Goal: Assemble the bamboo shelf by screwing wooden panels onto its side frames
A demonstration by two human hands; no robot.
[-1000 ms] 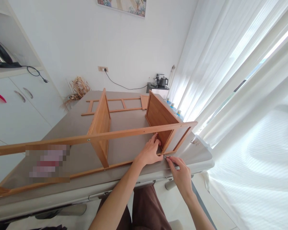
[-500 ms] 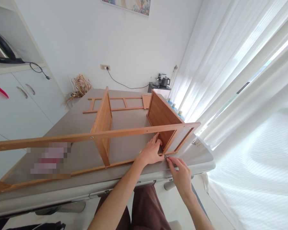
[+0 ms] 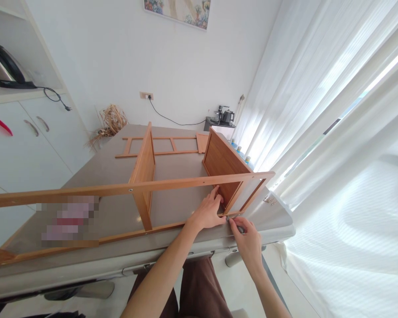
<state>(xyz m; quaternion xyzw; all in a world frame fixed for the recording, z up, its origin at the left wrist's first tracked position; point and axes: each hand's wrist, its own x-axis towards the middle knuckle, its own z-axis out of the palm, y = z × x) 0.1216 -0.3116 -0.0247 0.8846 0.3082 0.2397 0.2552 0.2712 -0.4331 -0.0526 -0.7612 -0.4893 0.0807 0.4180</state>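
Observation:
A wooden shelf frame (image 3: 172,182) lies on its side along the table, with upright panels set between its long rails. At its right end my left hand (image 3: 207,213) is closed round the lower rail and the foot of the right shelf panel (image 3: 223,165), fingers inside and thumb at the near side. Just right of that thumb, my right hand (image 3: 248,234) pinches a small metal screw (image 3: 228,218) against the outer face of the lower rail. Its tip is hidden. Something dark shows within the right hand, too small to name.
Several loose screws (image 3: 270,200) lie near the table's right end. Farther back rests a flat ladder-like wooden frame (image 3: 172,144). A blurred-out sheet (image 3: 69,218) lies at left. Bottles (image 3: 239,150) stand by the white curtain (image 3: 345,190).
My right hand has turned slightly and moved a little left, its fingertips closer to the rail. My left hand keeps its grip. The view has shifted slightly.

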